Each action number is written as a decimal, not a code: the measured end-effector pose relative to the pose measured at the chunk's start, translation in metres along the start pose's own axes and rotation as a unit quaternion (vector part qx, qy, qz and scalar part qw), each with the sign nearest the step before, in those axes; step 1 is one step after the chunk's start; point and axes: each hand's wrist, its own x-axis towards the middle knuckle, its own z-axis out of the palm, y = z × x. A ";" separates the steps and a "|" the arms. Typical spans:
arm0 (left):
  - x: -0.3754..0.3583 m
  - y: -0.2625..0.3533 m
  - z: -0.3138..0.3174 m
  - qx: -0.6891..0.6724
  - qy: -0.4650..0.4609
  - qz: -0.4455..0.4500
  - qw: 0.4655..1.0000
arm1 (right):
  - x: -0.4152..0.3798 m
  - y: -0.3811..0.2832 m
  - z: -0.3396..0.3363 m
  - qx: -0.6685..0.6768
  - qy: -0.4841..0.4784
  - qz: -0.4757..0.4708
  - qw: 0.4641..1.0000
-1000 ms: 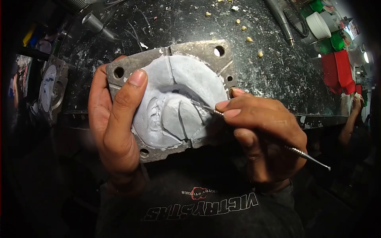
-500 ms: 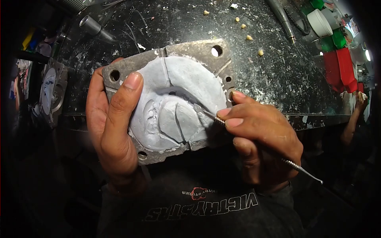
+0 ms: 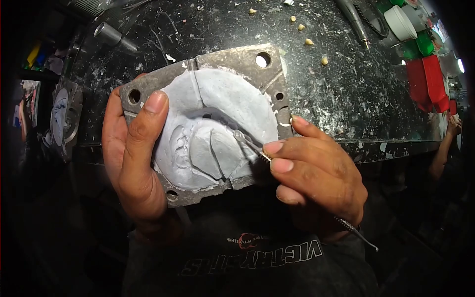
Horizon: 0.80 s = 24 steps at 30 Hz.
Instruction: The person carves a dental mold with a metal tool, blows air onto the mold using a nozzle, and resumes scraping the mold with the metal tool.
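Metal mould plate [image 3: 232, 62] with its grey plaster fill [image 3: 222, 99], held up at centre frame above the dark speckled tabletop [image 3: 336, 99]. Clamped along its left edge by the left hand [image 3: 131, 153], fingers wrapped behind and thumb pressed flat on the front near a corner hole. Drifted slightly up and left against a second ago, still tilted the same way. Thin metal pick [image 3: 250, 146] pinched near its tip by the closed fingers of the right hand [image 3: 316, 173], tail end now poking out lower, toward lower right of frame. Tip still seated in the crack at the right of the plaster, pushed a touch further in: probably prying along the split, cracked pieces not yet lifted free. Red and green bins [image 3: 425, 69] at upper right, another person's hand [image 3: 452, 126] at the right edge.
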 end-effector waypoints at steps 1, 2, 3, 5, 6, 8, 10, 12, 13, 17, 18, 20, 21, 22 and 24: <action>0.000 0.000 0.000 -0.002 0.004 -0.004 1.000 | 0.000 0.000 0.000 0.001 0.000 0.000 1.000; 0.000 0.000 0.000 -0.002 0.004 -0.004 1.000 | 0.000 0.000 -0.002 0.004 -0.006 0.004 1.000; 0.001 0.000 -0.001 0.000 0.000 -0.003 1.000 | 0.000 0.000 -0.003 0.007 -0.012 0.009 1.000; 0.001 0.000 -0.002 0.001 -0.004 -0.002 1.000 | -0.001 0.001 -0.002 0.014 -0.009 0.008 1.000; 0.000 0.000 -0.001 0.001 -0.001 -0.003 1.000 | -0.001 0.002 -0.001 0.022 -0.007 0.007 1.000; 0.000 0.001 -0.001 0.000 0.003 -0.003 1.000 | -0.003 0.002 0.001 0.028 0.004 0.007 1.000; 0.000 0.001 0.001 -0.001 0.004 -0.005 1.000 | -0.002 0.001 0.001 0.033 0.015 0.007 0.999; 0.000 -0.001 0.001 -0.006 0.003 -0.003 1.000 | -0.001 -0.001 -0.001 0.008 -0.002 0.003 1.000; 0.000 -0.001 0.001 -0.012 0.001 -0.002 1.000 | 0.000 -0.002 -0.002 0.007 -0.002 0.004 1.000; 0.000 -0.001 -0.001 -0.008 -0.007 0.002 1.000 | 0.002 -0.003 -0.003 0.014 -0.013 0.024 1.000; 0.001 -0.002 -0.001 -0.012 -0.007 0.004 1.000 | 0.002 -0.003 -0.003 0.038 -0.003 0.041 0.998; 0.001 -0.002 -0.001 -0.017 -0.007 0.007 1.000 | 0.002 -0.003 -0.001 0.040 0.009 0.043 0.998; 0.001 -0.002 -0.001 -0.011 -0.007 0.006 1.000 | 0.001 -0.003 0.000 0.042 0.020 0.046 0.998; 0.000 -0.002 -0.001 -0.005 -0.008 0.004 1.000 | 0.001 -0.002 0.001 0.042 0.020 0.046 0.998; 0.000 -0.001 0.001 -0.006 -0.004 0.003 1.000 | 0.001 -0.001 0.003 0.037 0.031 0.026 0.998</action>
